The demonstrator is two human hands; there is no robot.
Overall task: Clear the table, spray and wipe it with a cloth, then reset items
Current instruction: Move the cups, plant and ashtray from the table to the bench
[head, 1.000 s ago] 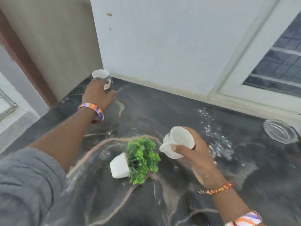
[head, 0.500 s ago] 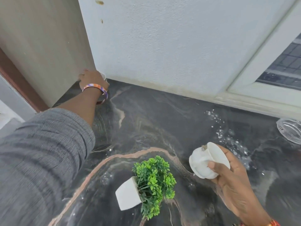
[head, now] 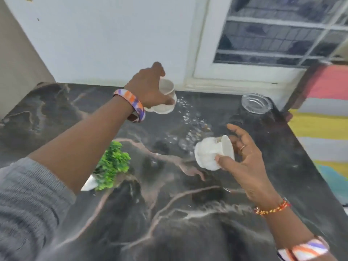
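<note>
My left hand (head: 148,89) grips a small white cup (head: 166,97) from above, holding it over the far middle of the dark marble table (head: 169,213). My right hand (head: 243,159) holds a second white cup (head: 212,153) tilted on its side above the table's right half, thumb under it and fingers spread behind its rim. A green artificial plant (head: 113,163) in a white pot (head: 89,184) lies tipped over on the table, partly hidden under my left forearm. Small clear beads (head: 190,127) are scattered on the table between the two cups.
A clear glass dish (head: 256,105) sits at the table's far right corner. A white wall and a barred window (head: 282,31) stand behind the table. A striped, colourful fabric (head: 323,129) lies beyond the right edge. A beige panel borders the far left.
My left hand has swung from the far left corner to the far middle, carrying its cup. My right hand stays tilted with its cup. The view has turned right, showing the window.
</note>
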